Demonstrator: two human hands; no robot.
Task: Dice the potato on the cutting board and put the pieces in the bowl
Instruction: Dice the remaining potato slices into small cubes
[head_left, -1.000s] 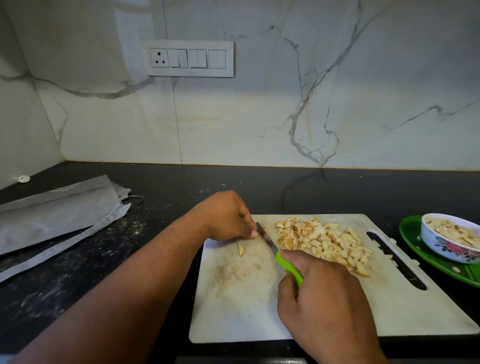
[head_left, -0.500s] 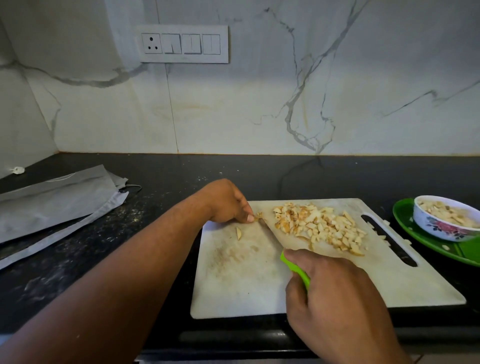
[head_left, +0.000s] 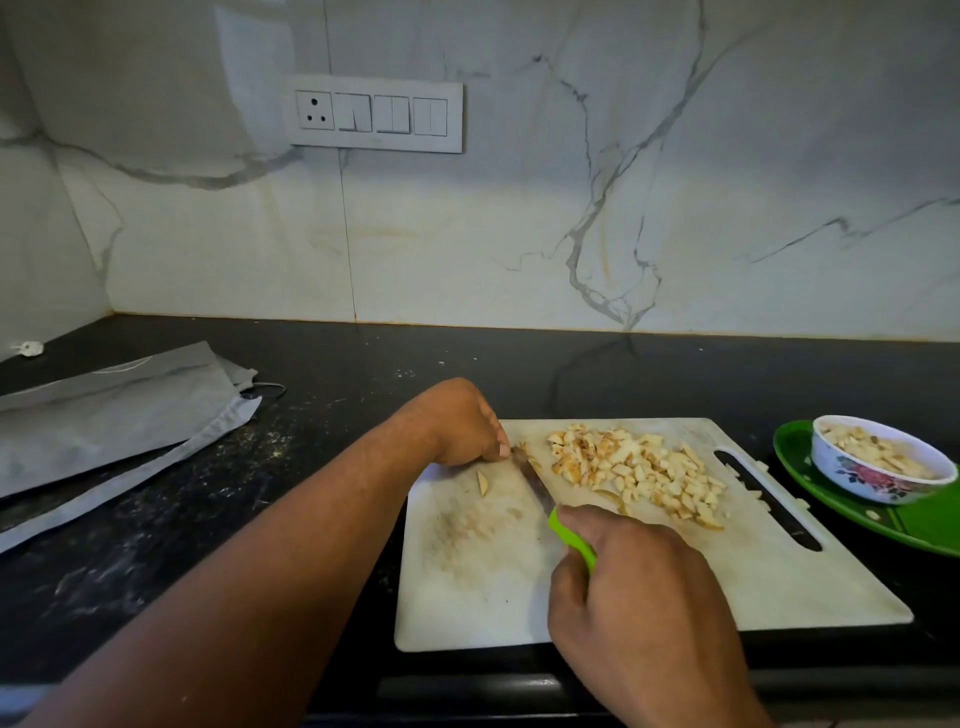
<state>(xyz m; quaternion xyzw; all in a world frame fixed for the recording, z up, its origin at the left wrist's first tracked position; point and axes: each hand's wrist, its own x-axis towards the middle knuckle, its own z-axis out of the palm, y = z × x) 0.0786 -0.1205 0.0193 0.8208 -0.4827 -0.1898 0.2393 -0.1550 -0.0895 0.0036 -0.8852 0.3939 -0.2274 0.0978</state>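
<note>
Cutting board: a white plastic cutting board (head_left: 613, 587) lies on the black counter (head_left: 171, 493), its slotted handle at the right end.
Potato: a loose heap of diced potato (head_left: 636, 470) covers the board's far right part, pale cream cubes with browned edges. One thin sliver (head_left: 483, 483) lies apart on the board's far left part.
Right hand: the right hand (head_left: 639, 618), over the board's near edge, grips the green handle of a knife (head_left: 550, 506). The blade angles toward the board's far left corner.
Left hand: the left hand (head_left: 460, 423) rests at the board's far left corner, fingers curled together beside the knife tip; whether they pinch a piece, I cannot tell.
Bowl: right of the board, a white flowered bowl (head_left: 883, 460) holding potato pieces sits on a green plate (head_left: 852, 512).
Left of the board: a grey cloth (head_left: 114, 410) lies folded on the counter.
</note>
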